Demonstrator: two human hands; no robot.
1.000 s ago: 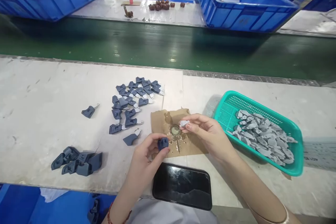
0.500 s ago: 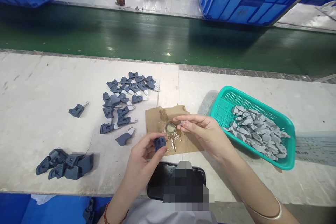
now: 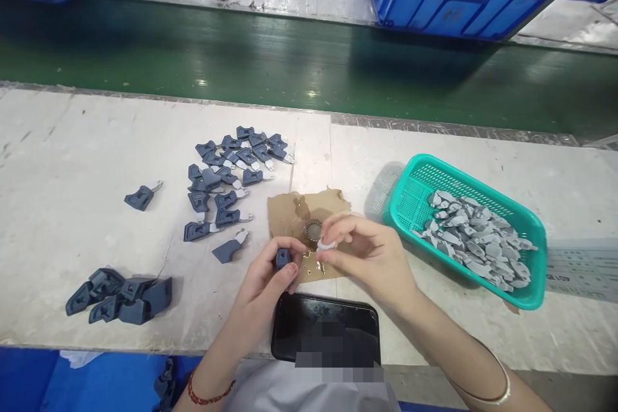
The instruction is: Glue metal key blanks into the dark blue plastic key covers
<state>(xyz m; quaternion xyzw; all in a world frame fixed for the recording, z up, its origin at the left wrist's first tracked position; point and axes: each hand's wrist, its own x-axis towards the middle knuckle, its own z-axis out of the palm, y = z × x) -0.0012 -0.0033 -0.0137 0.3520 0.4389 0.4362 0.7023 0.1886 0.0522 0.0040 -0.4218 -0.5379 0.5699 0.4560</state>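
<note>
- The left hand is at the lower centre of the frame, its forearm rising to the right from the bottom edge; curled fingers and thumb close on a small dark blue plastic piece.
- The right hand is just right of centre, its forearm slanting up and left from the lower right; fingertips and thumb pinch a small pale grey piece.
- The two held pieces are near each other but apart, above the lower part of a torn brown cardboard sheet. A small round dish sits on the cardboard beside the right fingertips.
- Just below the hands, a black phone lies close to the near edge of the whitish tabletop.
- At right, a green perforated plastic basket holds grey pieces; its left rim is near the right hand, with a strip of tabletop between.
- Left of the cardboard, dark blue pieces with pale grey tips spread in a loose group; farther left, at the lower left, more dark blue pieces cluster.
- The tabletop's far edge borders a green belt across the upper frame, well apart from both hands.
</note>
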